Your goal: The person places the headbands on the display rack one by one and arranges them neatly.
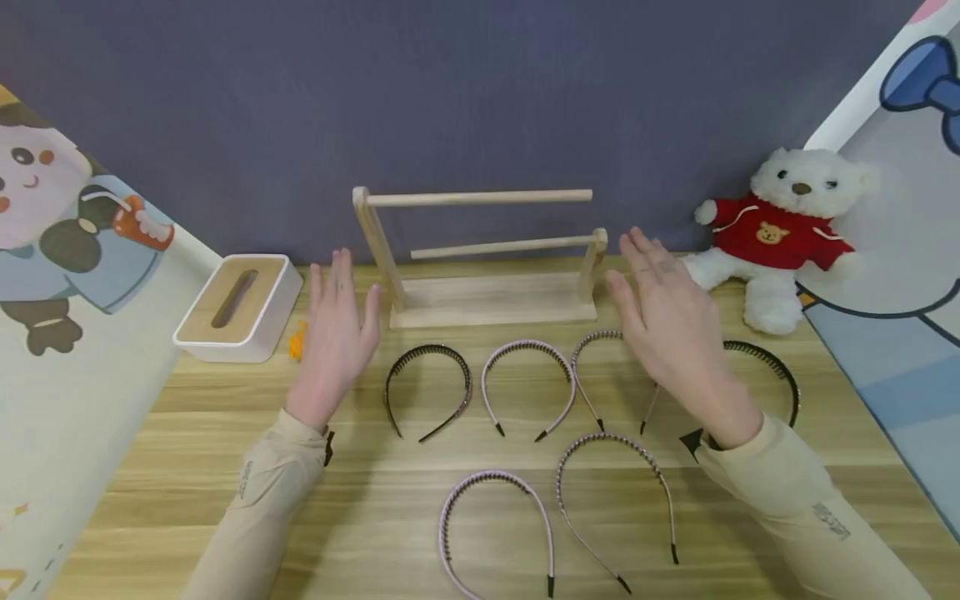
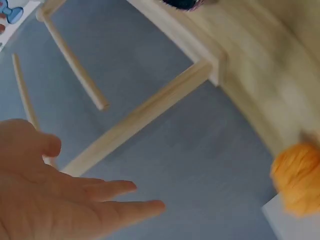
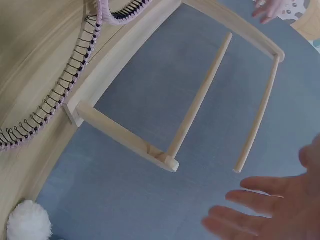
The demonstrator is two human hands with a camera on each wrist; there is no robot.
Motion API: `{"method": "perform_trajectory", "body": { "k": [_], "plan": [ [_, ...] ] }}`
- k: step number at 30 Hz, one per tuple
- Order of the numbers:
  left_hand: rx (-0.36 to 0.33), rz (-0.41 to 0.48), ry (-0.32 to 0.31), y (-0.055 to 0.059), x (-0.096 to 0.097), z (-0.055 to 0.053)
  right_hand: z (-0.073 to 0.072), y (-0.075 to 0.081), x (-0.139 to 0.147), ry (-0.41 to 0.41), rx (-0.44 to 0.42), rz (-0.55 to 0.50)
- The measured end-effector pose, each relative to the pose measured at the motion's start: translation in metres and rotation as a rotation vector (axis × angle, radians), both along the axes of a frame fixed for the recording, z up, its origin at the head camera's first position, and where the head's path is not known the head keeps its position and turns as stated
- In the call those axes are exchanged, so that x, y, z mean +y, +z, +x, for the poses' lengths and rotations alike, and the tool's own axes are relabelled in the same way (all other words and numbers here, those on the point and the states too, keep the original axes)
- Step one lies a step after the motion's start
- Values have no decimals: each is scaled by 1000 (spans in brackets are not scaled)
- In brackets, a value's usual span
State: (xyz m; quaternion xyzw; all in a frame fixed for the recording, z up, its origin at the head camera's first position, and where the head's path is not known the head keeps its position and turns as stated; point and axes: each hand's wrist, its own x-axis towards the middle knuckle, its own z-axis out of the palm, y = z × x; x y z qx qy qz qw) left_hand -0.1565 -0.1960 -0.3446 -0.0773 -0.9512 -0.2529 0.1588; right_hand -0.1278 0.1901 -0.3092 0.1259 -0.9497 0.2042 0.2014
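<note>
A pale wooden rack (image 1: 491,302) with two rods stands at the back of the table. My left hand (image 1: 335,333) is held beside its left end, fingers straight, holding nothing. On the other side my right hand (image 1: 671,321) is likewise stretched out with nothing in it, overlapping two headbands in the head view. In front of the rack lie a black headband (image 1: 467,379), a lilac headband (image 1: 486,392), a beaded headband (image 1: 576,367) and another black headband (image 1: 793,387). Nearer me lie a second lilac headband (image 1: 551,533) and another beaded headband (image 1: 562,475).
A white tissue box (image 1: 258,333) with a wooden lid stands at the left, a fuzzy orange thing (image 1: 297,341) beside it. At the back right sits a white teddy bear (image 1: 776,242) in a red sweater. A dark blue panel (image 1: 480,100) rises behind the table.
</note>
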Motion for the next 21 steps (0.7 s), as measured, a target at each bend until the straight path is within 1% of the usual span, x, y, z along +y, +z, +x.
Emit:
{"method": "perform_trajectory", "body": {
  "k": [3, 5, 7, 9, 10, 12, 15, 17, 19, 21],
  "plan": [
    [-39, 125, -14, -9, -1, -11, 2, 2, 0, 13, 48, -109],
    [-86, 218, -31, -17, -3, -19, 3, 3, 1, 41, 75, -180],
    [-127, 295, -61, -26, -6, -28, 7, 3, 2, 73, 83, -242],
    [-157, 358, -102, -34, -8, -36, 12, 3, 4, 105, 63, -303],
    [-175, 382, -116, -37, -9, -38, 15, 1, 6, 123, 44, -335],
    [-195, 415, -141, -43, -10, -44, 21, -1, 9, 152, -27, -387],
    [-197, 445, -161, -48, -10, -49, 32, -7, 15, 183, -175, -424],
    [-192, 462, -169, -50, -8, -52, 39, -12, 18, 190, -264, -408],
    [-183, 478, -174, -52, -7, -55, 46, -19, 21, 198, -320, -374],
    [-181, 499, -177, -52, -6, -57, 53, -28, 23, 205, -358, -356]
  ]
}}
